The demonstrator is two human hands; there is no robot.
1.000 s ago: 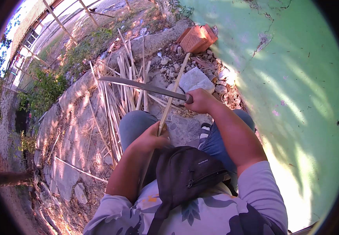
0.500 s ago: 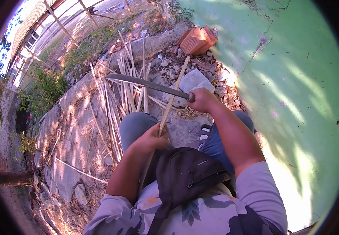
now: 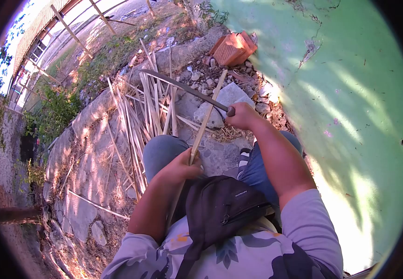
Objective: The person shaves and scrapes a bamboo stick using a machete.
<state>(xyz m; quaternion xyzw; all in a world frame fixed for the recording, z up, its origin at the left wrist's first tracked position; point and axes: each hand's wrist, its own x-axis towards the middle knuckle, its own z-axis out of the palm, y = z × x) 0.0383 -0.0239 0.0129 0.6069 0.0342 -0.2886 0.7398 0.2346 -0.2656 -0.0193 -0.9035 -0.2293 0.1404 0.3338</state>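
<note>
My right hand [image 3: 244, 116] is closed round the dark handle of a machete [image 3: 183, 87]. Its long blade points to the upper left and crosses over a pale bamboo strip [image 3: 204, 123]; whether blade and strip touch I cannot tell. Lower down, my left hand [image 3: 183, 166] grips that strip near my knee, with the strip slanting up and to the right. The strip's lower end runs back beneath my left forearm, partly hidden. Many similar split strips [image 3: 152, 109] lie heaped on the ground just beyond my left knee.
A pale stone block [image 3: 235, 97] sits among rubble in front of me, with orange roof tiles [image 3: 234, 49] stacked behind it. A green wall [image 3: 350, 116] rises close on my right. One loose strip [image 3: 98, 204] lies on the stony ground at left. A black bag [image 3: 222, 204] rests on my lap.
The machete has tilted, its tip shifting up and to the right, and its blade now shows more edge-on. My left hand stays near the same spot on the strip.
</note>
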